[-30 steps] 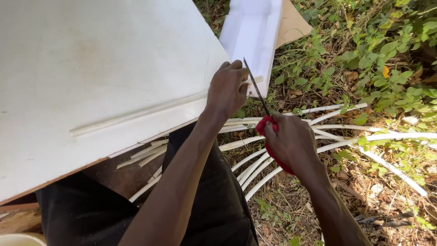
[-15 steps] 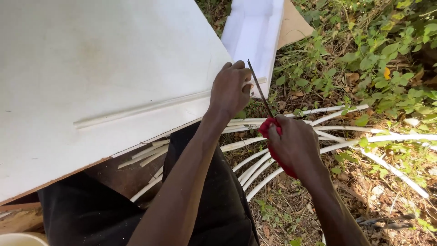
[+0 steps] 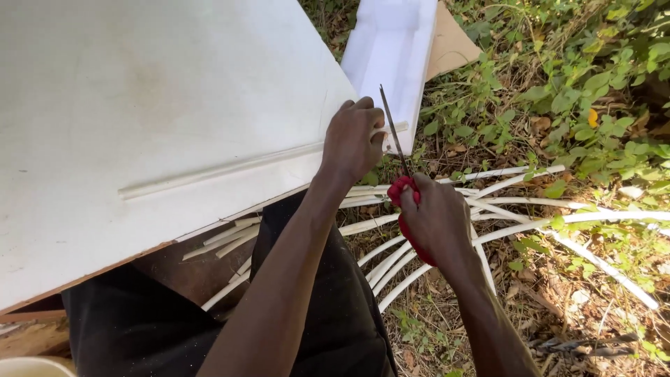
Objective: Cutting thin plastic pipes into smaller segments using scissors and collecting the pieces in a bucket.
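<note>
strip (image 3: 244, 167): thin white strip lying flat on the board, long axis running from lower left up to the right, far end just past the board's right edge.
left hand (image 3: 354, 143): pressed down on the strip's right end at the board edge, fingers curled over it, pinning it.
scissors (image 3: 395, 139): red handles, thin dark blades pointing up and away, standing just right of the left hand; blades look nearly together at the strip's end, though I cannot tell whether they touch it.
right hand (image 3: 436, 220): clenched round the red handles, below and right of the left hand.
key relation: the strip's free end lies up and left of the right hand; blades cross the strip's axis at a steep angle; left hand is the nearer one and is already on it.
board (image 3: 139, 91): big white sheet, tilted across the lap, brown underside showing at the lower edge.
cut strips (image 3: 433, 230): a fan of white curved strips on the ground beyond the knees, some tucked under the board.
foam tray (image 3: 391, 49): white, beyond the board, on brown card.
ground: leaf litter, green weeds.
hidden: strip's tip under the left fingers; scissor pivot and handle loops buried in the right fist.
</note>
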